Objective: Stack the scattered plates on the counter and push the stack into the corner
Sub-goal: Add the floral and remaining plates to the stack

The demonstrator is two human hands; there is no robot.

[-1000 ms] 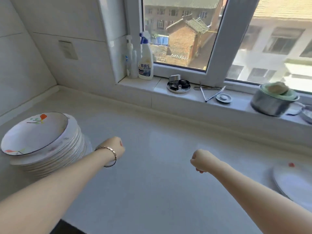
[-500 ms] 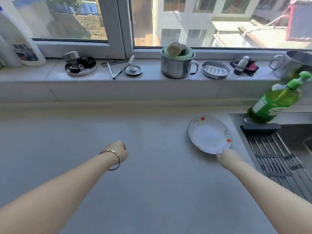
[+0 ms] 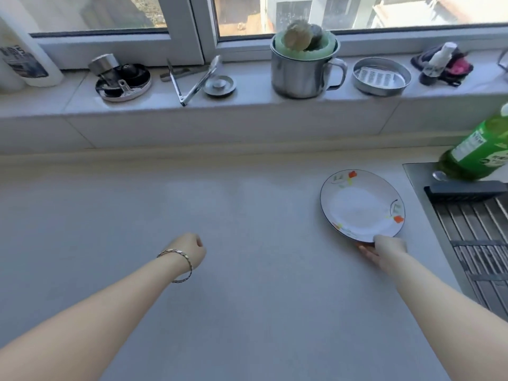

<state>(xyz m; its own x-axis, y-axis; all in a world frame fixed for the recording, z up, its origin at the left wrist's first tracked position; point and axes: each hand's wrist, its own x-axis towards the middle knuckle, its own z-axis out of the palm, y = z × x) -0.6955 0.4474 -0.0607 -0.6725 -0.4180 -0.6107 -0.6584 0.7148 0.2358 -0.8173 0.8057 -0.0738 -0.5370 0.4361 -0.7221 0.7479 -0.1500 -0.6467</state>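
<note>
Curled into a loose fist and holding nothing, my left hand point(image 3: 192, 250) hangs over the bare counter point(image 3: 247, 312), a bracelet point(image 3: 178, 264) at the wrist. Further right, my right hand point(image 3: 387, 251) has its fingers under the near rim of the plate point(image 3: 360, 206), thumb on top, gripping it. That plate sits just beside the sink point(image 3: 472, 232), below the windowsill point(image 3: 247, 97).

A steel mug point(image 3: 301, 75) stuffed with sponges stands on the windowsill point(image 3: 247, 101). Left of it lie tongs point(image 3: 192, 81) and a sink strainer point(image 3: 123, 82); right, a metal soap dish point(image 3: 381, 76) and a green bottle point(image 3: 478, 149).
</note>
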